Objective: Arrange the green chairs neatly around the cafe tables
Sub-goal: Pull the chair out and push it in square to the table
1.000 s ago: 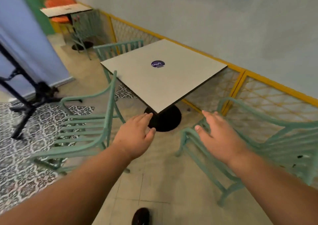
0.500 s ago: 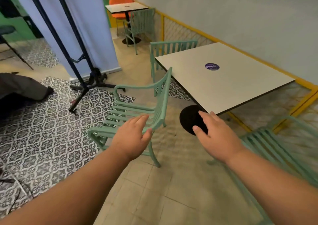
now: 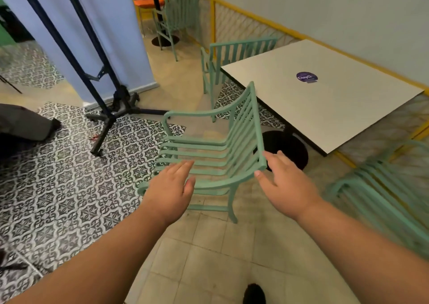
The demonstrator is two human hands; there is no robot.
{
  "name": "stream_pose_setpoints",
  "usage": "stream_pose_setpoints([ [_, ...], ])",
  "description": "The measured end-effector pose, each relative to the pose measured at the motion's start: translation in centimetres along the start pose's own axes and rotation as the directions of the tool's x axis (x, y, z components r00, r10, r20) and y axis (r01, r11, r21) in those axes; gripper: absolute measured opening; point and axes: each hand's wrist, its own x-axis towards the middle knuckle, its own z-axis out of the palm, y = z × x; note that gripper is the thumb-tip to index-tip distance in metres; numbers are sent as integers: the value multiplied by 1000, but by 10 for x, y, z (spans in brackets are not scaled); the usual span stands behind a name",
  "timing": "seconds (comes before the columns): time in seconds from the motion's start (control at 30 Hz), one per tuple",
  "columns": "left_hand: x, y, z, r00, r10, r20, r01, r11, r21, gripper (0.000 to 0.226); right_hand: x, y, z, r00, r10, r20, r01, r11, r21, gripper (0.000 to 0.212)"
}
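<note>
While the chair (image 3: 204,155) stands beside the desk (image 3: 325,99) with its back to the desk edge and its seat facing away, it wants turning. Both hands reach for it with fingers spread, empty: the right hand (image 3: 284,183) touches the near corner of the backrest, the left hand (image 3: 170,187) hovers over the near armrest, likely for a two-point hold to swing it round. Another chair (image 3: 234,55) sits at the desk's far end; a blurred third (image 3: 383,194) stands right.

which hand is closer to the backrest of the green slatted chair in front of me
Right. The right hand is at the near corner of the green slatted chair's backrest; the left hand hovers open over the seat's near armrest.
</note>
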Motion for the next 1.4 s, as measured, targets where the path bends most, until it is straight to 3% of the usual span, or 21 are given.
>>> stream_pose_setpoints([
  [0.3,57,-49,17,999,-42,-13,42,999,-14,54,77,-16,37,997,-47,56,48,998,-26,61],
  [0.47,88,-83,40,998,-40,56,40,999,0,56,104,-21,71,998,-47,52,48,999,-23,60],
  [0.87,157,-197,144,971,87,223,-89,996,-3,55,157,-38,218,981,164,98,-149,978,-144,56],
  [1.17,185,-233,237,922,-9,386,-30,995,95,47,207,-4,312,968,170,182,-77,899,-431,54],
  [1.4,194,-231,271,949,-40,314,-46,964,262,53,222,31,354,937,280,209,-102,790,-605,59],
])
